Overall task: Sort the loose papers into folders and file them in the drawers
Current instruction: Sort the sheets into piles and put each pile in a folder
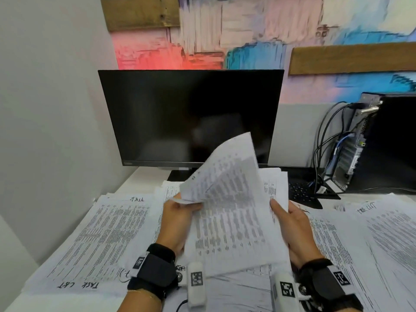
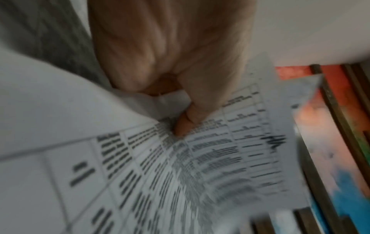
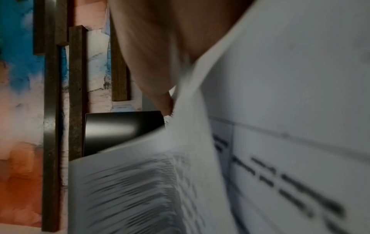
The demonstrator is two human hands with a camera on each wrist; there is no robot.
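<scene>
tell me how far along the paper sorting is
Early. Nothing looks filed: no folder or drawer is in view, and printed sheets cover the desk. In hand: the left hand and right hand hold a sheaf, peeling its top page. Left: foldering and filing.

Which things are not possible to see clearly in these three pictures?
- Printed text on the held papers: motion-blurred in all views.
- Right hand fingers: hidden behind the papers in head view; right wrist view blurred.
- Folders and drawers: in no view.
- Keyboard: mostly covered by papers.
- Left hand grip: thumb visible; other fingers hidden under sheets.
</scene>
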